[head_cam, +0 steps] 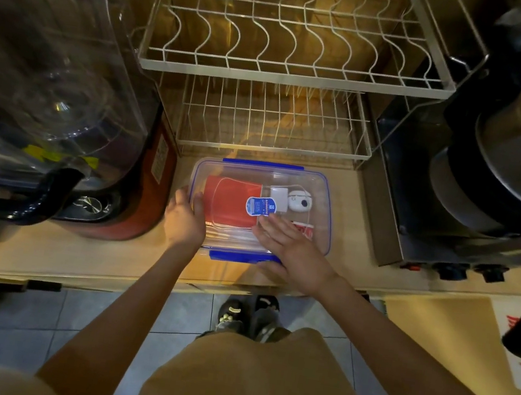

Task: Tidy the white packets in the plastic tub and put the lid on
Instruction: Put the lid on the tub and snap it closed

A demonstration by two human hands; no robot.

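Note:
A clear plastic tub with a clear lid edged in blue lies on the wooden counter, the lid sitting on top of it. Through the lid I see a red pouch, a blue and white sticker, a white packet, a round white item and a red and white packet. My left hand grips the tub's left end, thumb over the lid. My right hand lies flat on the lid's near right part, fingers spread, thumb by the near blue clip.
A two-tier wire dish rack stands just behind the tub. A red appliance with a clear jug crowds the left side. Dark metal cookware sits on the right. The counter edge runs below my hands, tiled floor beneath.

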